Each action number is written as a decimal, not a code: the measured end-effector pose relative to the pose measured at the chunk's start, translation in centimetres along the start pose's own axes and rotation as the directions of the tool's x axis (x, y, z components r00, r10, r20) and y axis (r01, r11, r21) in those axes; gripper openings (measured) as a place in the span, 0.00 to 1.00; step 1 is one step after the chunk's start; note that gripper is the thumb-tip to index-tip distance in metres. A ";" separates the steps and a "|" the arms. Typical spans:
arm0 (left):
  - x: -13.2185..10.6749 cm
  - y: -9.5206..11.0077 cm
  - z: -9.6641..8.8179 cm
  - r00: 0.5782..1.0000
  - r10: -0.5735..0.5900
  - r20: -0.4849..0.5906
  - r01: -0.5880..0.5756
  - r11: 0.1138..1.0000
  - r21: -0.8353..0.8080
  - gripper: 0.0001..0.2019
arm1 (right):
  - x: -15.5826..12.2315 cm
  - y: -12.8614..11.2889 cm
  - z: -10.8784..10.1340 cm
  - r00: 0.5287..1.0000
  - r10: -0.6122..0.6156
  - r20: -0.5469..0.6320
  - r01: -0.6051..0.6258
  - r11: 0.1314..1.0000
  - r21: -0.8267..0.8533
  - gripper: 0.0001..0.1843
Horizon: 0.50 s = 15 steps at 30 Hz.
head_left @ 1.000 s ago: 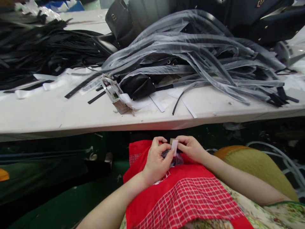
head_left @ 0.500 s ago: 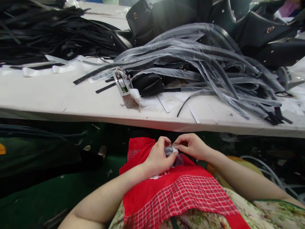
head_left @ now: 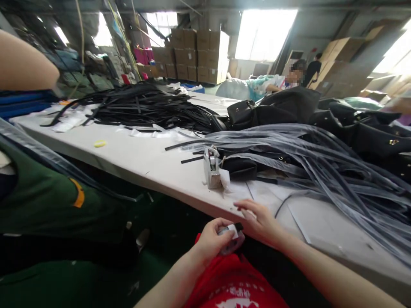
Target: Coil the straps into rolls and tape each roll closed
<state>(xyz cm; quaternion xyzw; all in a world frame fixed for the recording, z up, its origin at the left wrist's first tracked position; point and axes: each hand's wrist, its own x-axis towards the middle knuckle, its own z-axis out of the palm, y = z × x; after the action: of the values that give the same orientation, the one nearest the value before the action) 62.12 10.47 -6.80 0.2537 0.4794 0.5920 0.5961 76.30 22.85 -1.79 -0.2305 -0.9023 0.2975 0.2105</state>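
Note:
My left hand (head_left: 213,237) is closed around a small bundled plastic-wrapped strap (head_left: 233,243), held low by the table's front edge. A white piece crosses the bundle, and a black end pokes out at its top. To the right, my right hand (head_left: 258,218) is over the table edge, fingers stretched forward and holding nothing that I can see. Just beyond it stands a metal tape dispenser (head_left: 212,173) with white tape or paper hanging at its right side. Long plastic-wrapped straps (head_left: 308,149) lie in a loose heap behind and to the right.
The white table (head_left: 160,171) runs across the view. Bare black straps (head_left: 144,107) are piled at its far left, near a yellow ring (head_left: 99,144). Black bags (head_left: 289,107) fill the back right. A co-worker in green (head_left: 41,192) stands at left; another person sits across the table.
The view has swung up and left. Both hands were together at the bundle in the lap; my right hand has left it and moved forward to the table, while my left still holds it.

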 end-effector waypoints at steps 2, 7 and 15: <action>-0.3 -0.2 -1.0 0.999 -0.001 -0.039 0.002 1.000 0.020 0.24 | 6.1 1.3 0.6 0.976 0.173 -0.131 -0.154 0.978 0.141 0.16; -0.5 -1.8 -3.2 0.995 0.055 -0.088 -0.046 0.994 0.097 0.24 | 17.5 4.2 3.8 0.894 0.437 -0.100 -0.409 0.886 0.219 0.11; 0.1 -3.3 -5.1 0.986 0.124 -0.115 -0.115 0.990 0.079 0.28 | 16.6 4.5 5.9 0.878 0.469 -0.098 -0.397 0.826 0.400 0.15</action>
<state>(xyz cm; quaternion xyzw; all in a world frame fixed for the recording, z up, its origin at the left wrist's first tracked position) 59.13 8.68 -11.80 0.2676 0.5193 0.6231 0.5200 61.18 32.46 -5.00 -0.4139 -0.7292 0.4775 0.2625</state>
